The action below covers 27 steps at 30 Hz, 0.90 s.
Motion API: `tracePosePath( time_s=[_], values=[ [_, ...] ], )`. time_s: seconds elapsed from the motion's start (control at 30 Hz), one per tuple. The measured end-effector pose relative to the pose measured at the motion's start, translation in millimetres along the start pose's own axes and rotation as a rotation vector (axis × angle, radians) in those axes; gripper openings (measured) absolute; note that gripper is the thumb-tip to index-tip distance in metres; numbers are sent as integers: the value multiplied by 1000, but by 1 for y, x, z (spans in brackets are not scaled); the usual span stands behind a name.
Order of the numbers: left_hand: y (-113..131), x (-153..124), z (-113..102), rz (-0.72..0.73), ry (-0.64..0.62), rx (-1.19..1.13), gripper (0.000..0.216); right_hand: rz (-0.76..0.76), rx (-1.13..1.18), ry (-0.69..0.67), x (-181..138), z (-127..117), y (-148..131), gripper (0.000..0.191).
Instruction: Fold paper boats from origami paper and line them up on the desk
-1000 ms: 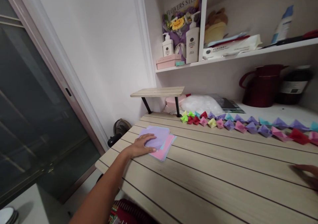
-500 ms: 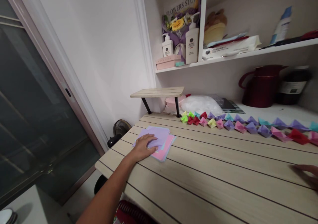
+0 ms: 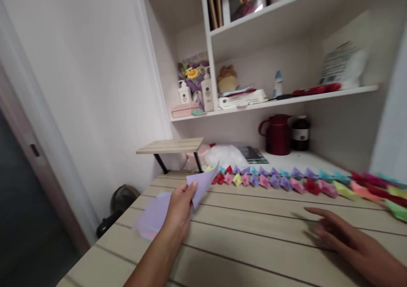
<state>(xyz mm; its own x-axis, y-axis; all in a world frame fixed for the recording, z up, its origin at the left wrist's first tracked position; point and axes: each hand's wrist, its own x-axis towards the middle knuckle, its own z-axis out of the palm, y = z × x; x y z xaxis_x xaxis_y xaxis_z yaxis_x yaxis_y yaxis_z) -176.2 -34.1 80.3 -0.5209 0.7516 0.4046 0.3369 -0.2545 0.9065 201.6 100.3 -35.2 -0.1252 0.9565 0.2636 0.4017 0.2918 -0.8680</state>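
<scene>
Between the thumb and fingers of my left hand [image 3: 181,206] is a purple sheet of paper [image 3: 202,184], tilted up off the table and curling a little. Below and left of that hand lies a stack of coloured paper [image 3: 151,215], purple on top with pink showing at its lower edge, partly hidden by my wrist and blurred. My right hand [image 3: 343,236] hovers low over the slatted table [image 3: 254,232] on the right, holding nothing. Its index finger points left, the other fingers curl loosely, and the thumb is apart.
Two rows of folded paper shapes [image 3: 263,181] in many colours run along the table's back. Behind them stand a red jug [image 3: 278,135], a dark bottle [image 3: 300,133] and a white plastic bag [image 3: 226,156]. A small raised shelf [image 3: 170,145] sits at the back left corner.
My left hand has lifted a purple sheet off the stack and moved it rightward. My right hand has come further into view. The camera has turned right and up, showing more shelves.
</scene>
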Motion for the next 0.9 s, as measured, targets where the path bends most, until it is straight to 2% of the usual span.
tracePosePath(
  time_s=[0.03, 0.1, 0.17, 0.27, 0.37, 0.43, 0.5, 0.63, 0.77, 0.83, 0.9],
  values=[
    [6, -4, 19, -37, -66, -86, 37, 34, 80, -60, -3, 1, -12, 48],
    [15, -14, 56, -336, -228, -471, 33, 100, 315, -152, -9, 1, -31, 63],
    [18, -26, 91, -551, -282, -660, 25, 109, 470, -297, -16, 0, -44, 73],
    [16, -42, 133, -684, -386, -770, 23, 65, 636, -419, -27, -3, -58, 76],
    [7, -53, 162, -714, -493, -820, 28, 166, 819, -469, -34, -4, -66, 72],
    [-2, -59, 173, -733, -548, -836, 33, 211, 853, -444, -35, -4, -67, 75],
    [-10, -64, 178, -748, -609, -850, 38, 257, 842, -431, -34, -5, -66, 67],
    [-17, -72, 179, -768, -687, -849, 47, 315, 898, -442, -35, -5, -67, 50],
    [-16, -77, 176, -834, -727, -822, 45, 284, 931, -435, -39, -4, -69, 54],
    [-16, -78, 176, -846, -687, -839, 45, 257, 834, -336, -36, -5, -62, 59],
    [-18, -79, 176, -842, -608, -865, 45, 214, 651, -132, -30, -9, -52, 57]
  ],
)
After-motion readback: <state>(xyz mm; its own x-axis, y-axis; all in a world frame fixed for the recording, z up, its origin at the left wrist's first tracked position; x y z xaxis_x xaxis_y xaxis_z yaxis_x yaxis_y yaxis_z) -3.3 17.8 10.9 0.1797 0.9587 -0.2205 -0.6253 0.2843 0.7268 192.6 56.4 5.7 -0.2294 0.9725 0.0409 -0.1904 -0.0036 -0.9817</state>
